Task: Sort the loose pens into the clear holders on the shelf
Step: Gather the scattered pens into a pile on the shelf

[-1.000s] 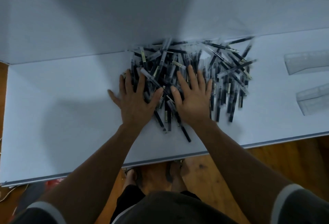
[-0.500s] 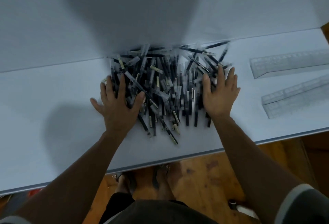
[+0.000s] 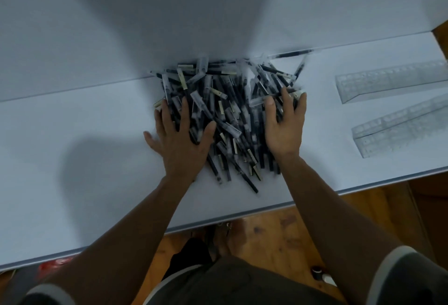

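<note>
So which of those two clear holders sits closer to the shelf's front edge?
The nearer clear holder, right of the pen pile and angled; the other holder lies behind it, nearer the back wall.

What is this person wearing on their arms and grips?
Dark short sleeves with a pale grey hem band, left sleeve and right sleeve. Arms bare below. No glove, ring or watch on the left grip or right grip.

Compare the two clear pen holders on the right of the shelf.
The far holder lies close to the back wall; the near holder lies toward the front edge of the shelf. The far holder runs nearly level across the view; the near holder slants more steeply. Both are clear, gridded and hold no pens.
</note>
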